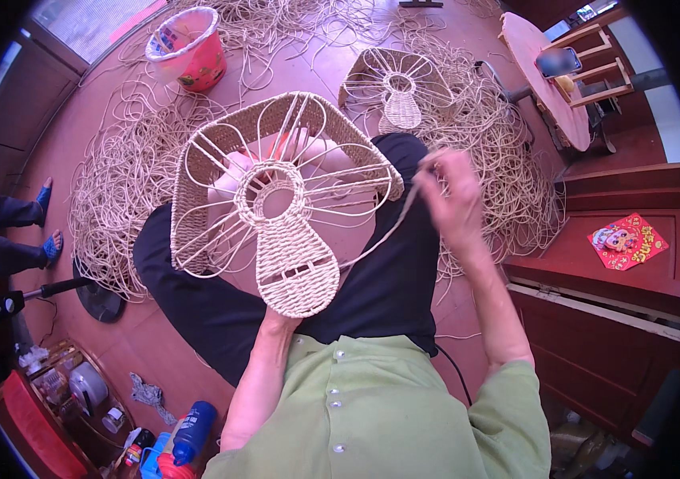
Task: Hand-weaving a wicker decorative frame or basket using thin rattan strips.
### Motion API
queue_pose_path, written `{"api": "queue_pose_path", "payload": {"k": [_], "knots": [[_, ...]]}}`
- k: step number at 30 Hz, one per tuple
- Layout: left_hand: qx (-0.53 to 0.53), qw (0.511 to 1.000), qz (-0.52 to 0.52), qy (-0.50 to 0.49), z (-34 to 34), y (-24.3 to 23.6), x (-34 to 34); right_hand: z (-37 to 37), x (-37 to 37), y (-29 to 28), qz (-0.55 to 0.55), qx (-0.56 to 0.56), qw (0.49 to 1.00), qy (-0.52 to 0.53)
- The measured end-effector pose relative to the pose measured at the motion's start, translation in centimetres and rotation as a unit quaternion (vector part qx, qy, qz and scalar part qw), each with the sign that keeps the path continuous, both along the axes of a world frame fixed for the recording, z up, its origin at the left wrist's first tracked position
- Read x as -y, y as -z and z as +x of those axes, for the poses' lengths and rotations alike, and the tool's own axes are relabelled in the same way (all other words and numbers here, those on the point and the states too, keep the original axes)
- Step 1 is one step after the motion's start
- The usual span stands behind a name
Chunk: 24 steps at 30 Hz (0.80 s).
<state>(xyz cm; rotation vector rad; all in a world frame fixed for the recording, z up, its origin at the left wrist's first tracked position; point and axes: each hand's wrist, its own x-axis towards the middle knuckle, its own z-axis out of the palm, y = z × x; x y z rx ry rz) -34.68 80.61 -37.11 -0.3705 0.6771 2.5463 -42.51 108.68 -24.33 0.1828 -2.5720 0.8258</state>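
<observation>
A half-woven straw-coloured basket frame [298,251] rests across my lap. It has a braided outer band [356,141], thin looped ribs, a round ring [246,195] in the middle and a woven, rounded paddle-shaped part pointing toward me. My left hand [280,321] reaches under the near end of that part, its fingers hidden by the weave. Off to the right of the frame, my right hand [455,195], somewhat blurred, is closed on a twisted cord [398,226]. The cord runs from the hand down to the paddle part's right edge.
Heaps of loose cord [128,172] cover the floor on both sides. Farther off lie a similar woven piece [400,84] and a red bucket [200,64]. A wooden cabinet [595,335] stands right; a blue bottle [195,431] is lower left. Another person's feet [51,246] show left.
</observation>
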Motion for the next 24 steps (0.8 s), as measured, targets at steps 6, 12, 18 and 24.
{"api": "queue_pose_path", "payload": {"k": [6,12,18,24], "knots": [[0.043,0.998,0.030,-0.039,1.1,0.3,0.3,4.7,8.9,1.8,0.018,0.033,0.976,-0.214],[0.077,0.992,0.097,-0.017,0.7,-0.5,0.1,4.4,9.5,1.1,0.041,0.039,0.974,-0.218],[0.024,0.996,0.091,0.001,-1.2,0.7,-1.5,4.4,9.8,0.5,0.089,0.033,0.970,-0.222],[-0.021,0.999,0.017,-0.038,-0.8,-2.2,-0.4,4.0,10.0,0.3,-0.043,0.141,0.962,-0.230]]}}
